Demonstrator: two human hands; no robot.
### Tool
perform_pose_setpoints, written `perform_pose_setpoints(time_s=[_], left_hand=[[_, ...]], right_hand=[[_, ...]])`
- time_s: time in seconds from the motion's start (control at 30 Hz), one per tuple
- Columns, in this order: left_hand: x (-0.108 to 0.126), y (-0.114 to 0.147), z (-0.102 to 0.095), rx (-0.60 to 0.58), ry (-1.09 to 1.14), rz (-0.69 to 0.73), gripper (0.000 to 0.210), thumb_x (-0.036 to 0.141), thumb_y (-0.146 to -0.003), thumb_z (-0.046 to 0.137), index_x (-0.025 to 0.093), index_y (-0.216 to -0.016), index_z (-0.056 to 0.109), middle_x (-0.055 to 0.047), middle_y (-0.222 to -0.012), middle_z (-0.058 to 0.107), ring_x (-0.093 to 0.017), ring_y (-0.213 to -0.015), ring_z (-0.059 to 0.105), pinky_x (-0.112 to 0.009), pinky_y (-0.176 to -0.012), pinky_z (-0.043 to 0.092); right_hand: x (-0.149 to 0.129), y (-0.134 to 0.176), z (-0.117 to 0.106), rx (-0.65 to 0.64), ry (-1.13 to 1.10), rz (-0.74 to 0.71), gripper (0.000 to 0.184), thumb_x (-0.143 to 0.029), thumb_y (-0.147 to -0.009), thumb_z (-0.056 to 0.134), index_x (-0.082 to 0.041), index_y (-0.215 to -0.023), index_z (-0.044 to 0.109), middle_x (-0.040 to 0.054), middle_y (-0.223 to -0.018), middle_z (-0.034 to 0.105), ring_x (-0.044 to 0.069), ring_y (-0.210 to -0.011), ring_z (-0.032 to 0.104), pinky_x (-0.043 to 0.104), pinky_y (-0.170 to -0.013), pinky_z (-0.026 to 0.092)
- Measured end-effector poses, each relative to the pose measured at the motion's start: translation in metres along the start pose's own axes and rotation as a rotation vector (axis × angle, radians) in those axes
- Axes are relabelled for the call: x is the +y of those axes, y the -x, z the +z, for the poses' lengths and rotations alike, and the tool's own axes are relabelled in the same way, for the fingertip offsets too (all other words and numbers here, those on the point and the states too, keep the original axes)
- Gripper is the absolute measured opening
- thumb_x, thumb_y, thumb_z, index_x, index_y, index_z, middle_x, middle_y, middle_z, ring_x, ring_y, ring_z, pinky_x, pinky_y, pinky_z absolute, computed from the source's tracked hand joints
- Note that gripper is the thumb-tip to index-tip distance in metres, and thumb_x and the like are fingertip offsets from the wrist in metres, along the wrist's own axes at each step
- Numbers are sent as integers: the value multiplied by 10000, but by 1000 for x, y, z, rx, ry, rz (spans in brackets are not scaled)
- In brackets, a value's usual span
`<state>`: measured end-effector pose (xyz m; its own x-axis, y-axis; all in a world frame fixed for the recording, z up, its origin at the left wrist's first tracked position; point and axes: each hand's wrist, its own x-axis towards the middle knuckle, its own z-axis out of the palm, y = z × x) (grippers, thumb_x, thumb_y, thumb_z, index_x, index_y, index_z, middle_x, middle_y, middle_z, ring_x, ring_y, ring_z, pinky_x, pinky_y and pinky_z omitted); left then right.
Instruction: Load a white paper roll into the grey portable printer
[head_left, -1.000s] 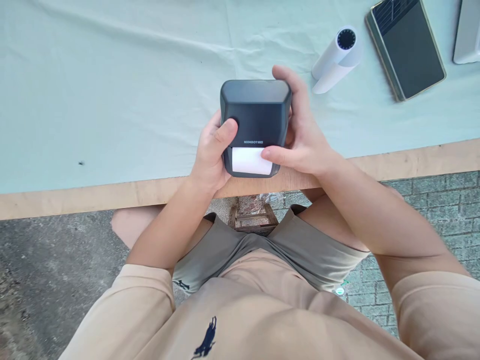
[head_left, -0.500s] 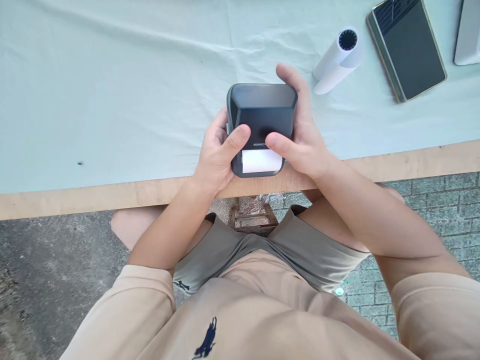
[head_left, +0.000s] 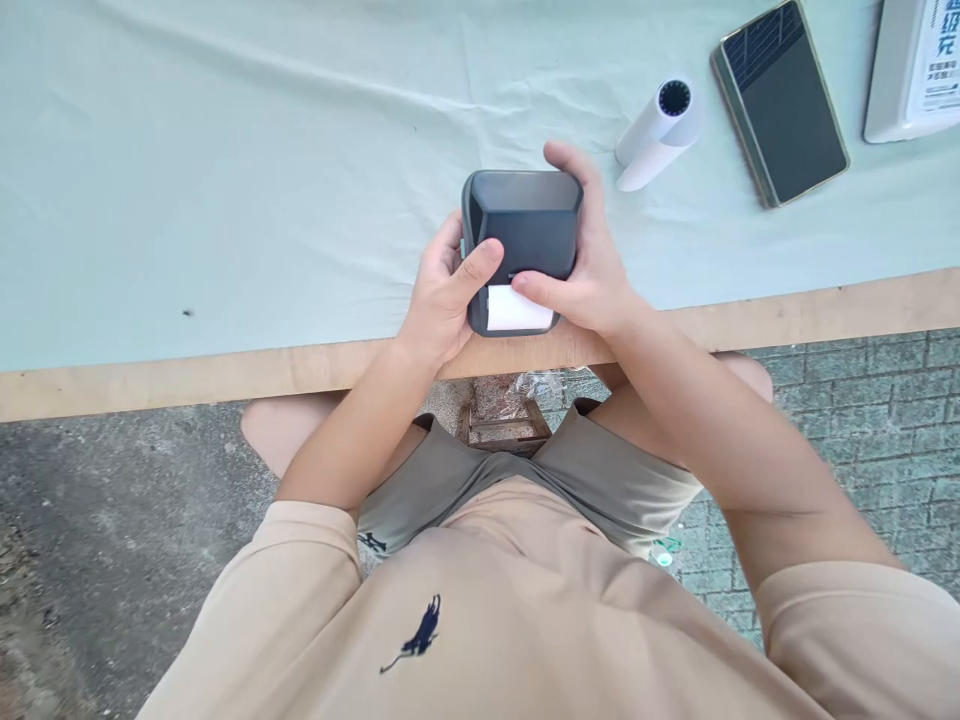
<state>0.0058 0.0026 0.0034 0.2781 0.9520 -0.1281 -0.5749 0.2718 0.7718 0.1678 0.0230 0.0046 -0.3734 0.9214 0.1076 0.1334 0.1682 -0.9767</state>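
Note:
A black label printer [head_left: 529, 235] is held between both hands above the table's near edge. White label paper [head_left: 519, 308] shows at its near end. My left hand [head_left: 446, 285] is closed around the printer's left side, thumb on top. On the right side, my right hand [head_left: 592, 265] grips it, its thumb lying across the top just above the paper and its index finger raised past the far corner. The undersides of both hands and the other fingers are hidden.
Beyond my right hand, a white paper roll [head_left: 651, 135] stands on the pale green cloth [head_left: 262, 180]. A dark-screened phone [head_left: 784, 105] lies right of it. A white box with printed text [head_left: 911, 75] is at the far right. The bare wooden edge [head_left: 322, 370] runs along the front.
My right thumb has slid left across the printer, covering more of its lettering. Both hands keep hold. The view has shifted slightly, showing more of the white box.

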Motion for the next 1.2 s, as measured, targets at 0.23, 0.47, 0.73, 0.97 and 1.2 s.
perform_pose_setpoints(time_s=[0.23, 0.47, 0.73, 0.97, 1.2], left_hand=[[-4, -7, -7, -36, -19, -7, 525, 513, -658, 846, 254, -1062, 636, -4, -981, 694, -271, -1381, 443, -367, -1154, 383], [3, 2, -2, 31, -15, -36, 363, 445, -805, 735, 231, -1082, 638, -26, -1020, 677, -255, -1341, 538, -359, -1030, 516], [9, 0, -4, -26, -33, -112, 337, 475, -867, 651, 235, -1105, 650, -33, -1126, 707, -252, -1355, 539, -384, -1098, 502], [5, 0, -7, 62, 59, -171, 387, 510, -952, 460, 242, -1079, 709, -47, -1127, 725, -288, -1286, 576, -436, -1054, 523], [5, 2, -8, 80, -3, -165, 378, 530, -947, 477, 239, -1031, 703, -33, -978, 724, -265, -1269, 593, -410, -1041, 520]], right_hand=[[-2, 3, -1, 43, 120, 38, 975, -746, -671, 630, -327, -1417, 162, 50, -1545, 268, 246, -1336, 465, 387, -1119, 490], [-3, 5, 0, 33, 54, 10, 955, -670, -691, 687, -324, -1416, 171, 73, -1465, 363, 241, -1260, 522, 417, -1118, 492], [-5, 6, 6, 69, -9, -16, 947, -557, -682, 724, -353, -1409, 152, 86, -1379, 401, 260, -1284, 474, 480, -1110, 463], [-6, 9, 4, 34, -22, 19, 909, -496, -702, 723, -364, -1403, 161, 78, -1384, 420, 259, -1226, 517, 490, -1077, 486], [-9, 10, 1, 30, -1, 41, 869, -489, -729, 699, -367, -1412, 175, 45, -1518, 298, 245, -1263, 503, 473, -1125, 480]])
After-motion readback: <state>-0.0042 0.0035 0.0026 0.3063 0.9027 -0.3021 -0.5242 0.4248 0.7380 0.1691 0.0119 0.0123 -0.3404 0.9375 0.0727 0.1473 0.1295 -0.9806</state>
